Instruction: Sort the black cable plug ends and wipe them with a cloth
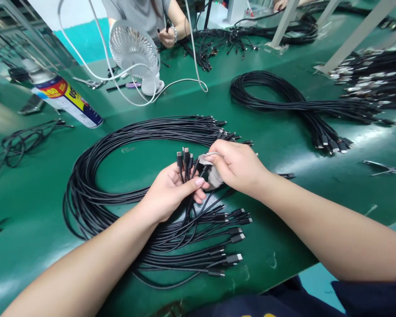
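- Clock directions take the person's two hands as the centre, with 12 o'clock straight away from the body.
- Nearest, around 5 o'clock, a fan of loose black cable ends with metal-tipped plugs [235, 259] lies on the glossy green counter [273, 237].
- At the centre, the left hand [173, 189] pinches a small cluster of slim black cables with rectangular plugs [186, 157], the plugs pointing up.
- Close beside it, the right hand [232, 165] is clamped on a crumpled greyish-white cloth [215, 177], next to the held cluster.
- A thick C-shaped coil of black cables [77, 189] bows out to 9 o'clock; its farther ends reach past the right hand, between 1 and 2.
- A small silver metal tool [382, 167] lies at 3 o'clock.
- Thin tangled black cables [23, 143] sit near 9 o'clock.
- At 2 o'clock lies a looped black cable bundle [267, 81], with a heap of silver-ended black cables [366, 77] beyond.
- A blue, yellow and red spray can [67, 97] is at 10 o'clock.
- A white plastic fan [133, 46] stands at 11.
- Farthest, just before 12, a grey-shirted co-worker's hand [167, 37] holds something small and black.
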Demonstrator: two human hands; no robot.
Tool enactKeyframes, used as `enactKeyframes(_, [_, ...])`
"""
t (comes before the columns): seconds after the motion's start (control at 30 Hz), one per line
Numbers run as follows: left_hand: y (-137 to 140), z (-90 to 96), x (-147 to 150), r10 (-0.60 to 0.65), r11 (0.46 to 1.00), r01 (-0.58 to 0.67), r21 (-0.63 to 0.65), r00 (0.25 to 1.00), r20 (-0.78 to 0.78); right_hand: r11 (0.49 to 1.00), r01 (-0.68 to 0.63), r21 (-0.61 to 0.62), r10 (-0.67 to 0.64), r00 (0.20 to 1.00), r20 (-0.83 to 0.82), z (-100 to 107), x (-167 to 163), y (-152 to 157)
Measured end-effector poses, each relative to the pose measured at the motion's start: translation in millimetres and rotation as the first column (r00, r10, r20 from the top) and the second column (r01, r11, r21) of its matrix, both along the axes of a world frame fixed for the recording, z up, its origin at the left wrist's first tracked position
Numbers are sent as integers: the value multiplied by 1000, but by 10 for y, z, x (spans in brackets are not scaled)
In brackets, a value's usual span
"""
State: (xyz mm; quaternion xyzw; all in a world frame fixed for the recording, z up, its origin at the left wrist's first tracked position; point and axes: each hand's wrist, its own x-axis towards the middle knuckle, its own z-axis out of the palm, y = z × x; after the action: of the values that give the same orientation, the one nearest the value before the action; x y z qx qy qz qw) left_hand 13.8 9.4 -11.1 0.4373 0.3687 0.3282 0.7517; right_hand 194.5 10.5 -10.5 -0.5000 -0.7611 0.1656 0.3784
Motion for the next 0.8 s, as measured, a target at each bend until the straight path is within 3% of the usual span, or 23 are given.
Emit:
enactKeyframes(0.1, [1, -7, -2, -9, 1000, 9, -3, 1000, 2, 996, -25, 81, 16, 994, 104, -28, 11, 14])
enactKeyframes(0.2, [-4, -4, -6, -8, 1000, 8, -5, 1000, 2, 997, 23, 74, -28, 996, 79, 27, 94, 57])
enactKeyframes(0.3, [-7, 4, -12, -8, 1000, 8, -12, 1000, 0, 995, 42, -85, -43, 999, -9, 103, 275, 137])
enactKeyframes(0.37, [-4, 7, -16, -16, 1000, 16, -9, 1000, 8, 966, -56, -251, 41, 997, -65, 122, 413, 197])
enactKeyframes(0.43, [1, 8, -19, -26, 1000, 26, -3, 999, 21, 887, -219, -407, 191, 976, -108, 113, 517, 240])
enactKeyframes(0.53, [6, 11, -23, -36, 999, 36, 9, 998, 47, 682, -409, -607, 411, 900, -144, 86, 552, 246])
enactKeyframes(0.63, [4, 15, -24, -51, 998, 50, 25, 996, 78, 491, -487, -722, 526, 827, -200, 85, 489, 203])
enactKeyframes(0.7, [0, 16, -24, -64, 998, 61, 34, 994, 90, 431, -519, -738, 562, 795, -230, 96, 450, 179])
enactKeyframes(0.8, [-7, 14, -26, -74, 997, 70, 42, 993, 87, 448, -545, -709, 611, 765, -202, 113, 430, 170])
